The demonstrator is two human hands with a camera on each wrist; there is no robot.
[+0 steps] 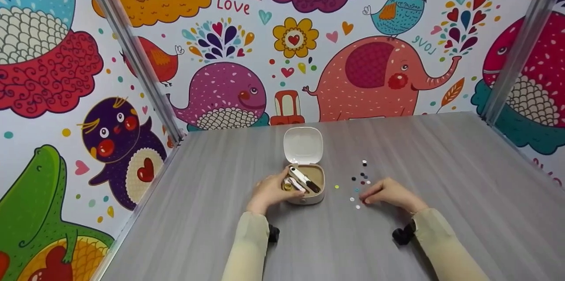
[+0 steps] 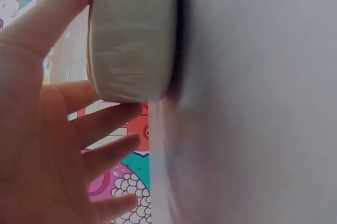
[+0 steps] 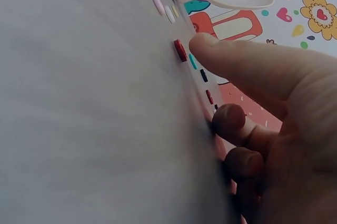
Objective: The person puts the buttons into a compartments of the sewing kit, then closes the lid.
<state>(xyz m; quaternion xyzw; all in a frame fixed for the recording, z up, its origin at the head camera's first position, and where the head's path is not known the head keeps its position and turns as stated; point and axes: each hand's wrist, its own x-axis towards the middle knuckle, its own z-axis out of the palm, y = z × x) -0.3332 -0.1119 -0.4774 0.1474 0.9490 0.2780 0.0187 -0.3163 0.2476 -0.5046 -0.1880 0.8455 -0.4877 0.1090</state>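
Note:
A small cream box (image 1: 304,200) stands on the table with its white lid (image 1: 303,145) raised. My left hand (image 1: 270,190) holds the box by its left side, thumb along the front rim and index finger at the back corner. Its other fingers extend beside the box wall (image 2: 131,39). Inside lie a slim white-and-black tool (image 1: 304,178) and a small gold-coloured piece (image 1: 288,187). My right hand (image 1: 393,195) is low over the table beside a red button (image 3: 180,50). The thumb tip is right by that button, and the fingers are bent loosely, apart from the thumb.
Several small buttons lie scattered right of the box, among them a yellow one (image 1: 337,186), a blue one (image 1: 357,189), a white one (image 1: 358,207) and a black one (image 1: 353,178). The grey table (image 1: 212,228) meets brightly printed walls (image 1: 291,65) at the back and sides.

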